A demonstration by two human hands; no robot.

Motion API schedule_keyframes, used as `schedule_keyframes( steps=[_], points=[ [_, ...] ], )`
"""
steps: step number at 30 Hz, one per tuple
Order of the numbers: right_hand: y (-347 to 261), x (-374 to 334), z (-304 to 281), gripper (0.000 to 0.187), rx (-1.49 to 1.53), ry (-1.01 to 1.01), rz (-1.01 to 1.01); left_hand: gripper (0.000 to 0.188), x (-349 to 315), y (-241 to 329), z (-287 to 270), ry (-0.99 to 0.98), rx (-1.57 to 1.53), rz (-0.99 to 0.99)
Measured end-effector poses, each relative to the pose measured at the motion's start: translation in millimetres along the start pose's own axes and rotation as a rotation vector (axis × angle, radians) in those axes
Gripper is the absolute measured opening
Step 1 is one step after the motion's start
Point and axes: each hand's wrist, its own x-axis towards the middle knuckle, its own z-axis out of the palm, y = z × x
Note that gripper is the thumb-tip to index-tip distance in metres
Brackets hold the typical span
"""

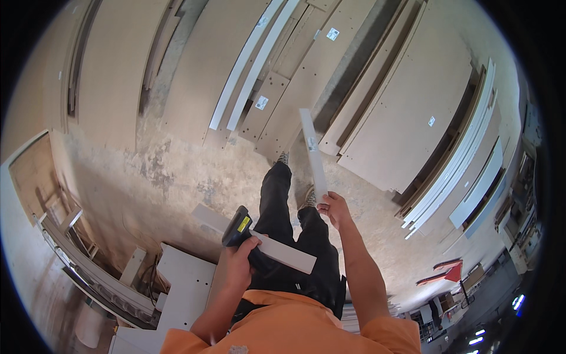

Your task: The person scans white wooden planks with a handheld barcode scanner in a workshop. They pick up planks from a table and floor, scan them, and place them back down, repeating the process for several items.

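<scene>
My left hand [239, 265] is closed around a dark handheld barcode scanner [237, 227] with a yellow label. A narrow pale strip of board [286, 253] crosses at the scanner, under my left thumb, and seems held in the same hand. My right hand [334, 209], with the arm stretched forward, grips the near end of another narrow white board [315, 159]. That board points away from me over the floor and bears a small label partway along. Its far end reaches the edge of the stacked panels.
Stacks of flat brown panels [401, 118] lie ahead on the concrete floor [177, 171], some with white labels. Long white strips [259, 59] rest on one stack; more lie at right. White panels [186, 280] stand low left, near a curved rail [88, 289]. A red-handled cart [453, 272] stands at right.
</scene>
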Motion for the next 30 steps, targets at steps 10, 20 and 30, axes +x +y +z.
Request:
schedule_keyframes(
  steps=[10, 20, 30],
  points=[
    [31.0, -0.9, -20.2, 0.03, 0.108, 0.121, -0.055, 0.021, 8.3, 19.4, 32.5, -0.141, 0.172, -0.107],
    [86.6, 37.2, -30.6, 0.029, 0.333, 0.163, -0.11, 0.017, 12.6, 5.3, 42.6, -0.093, 0.454, -0.086],
    [79.3, 209.9, -11.1, 0.039, 0.857, 0.199, -0.109, 0.018, 42.6, -22.3, 46.0, -0.167, 0.541, 0.086]
  ],
)
